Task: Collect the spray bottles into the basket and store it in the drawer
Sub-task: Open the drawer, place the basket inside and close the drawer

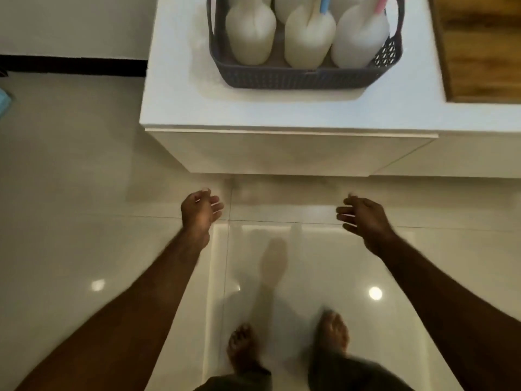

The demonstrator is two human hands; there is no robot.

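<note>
A dark grey woven basket (293, 79) stands on the white cabinet top (180, 103). Several white spray bottles (308, 38) stand upright inside it, their tops cut off by the frame's upper edge. Below the top, the white drawer front (282, 153) is closed. My left hand (200, 211) and my right hand (363, 218) hang in the air over the floor, below and in front of the drawer. Both have loose, spread fingers and hold nothing. Neither touches the cabinet.
A wooden board (479, 46) lies at the cabinet's right end. Glossy pale floor tiles (70, 193) spread to the left and below. My bare feet (287, 348) stand close to the cabinet. A dark skirting strip (73, 66) runs along the wall at left.
</note>
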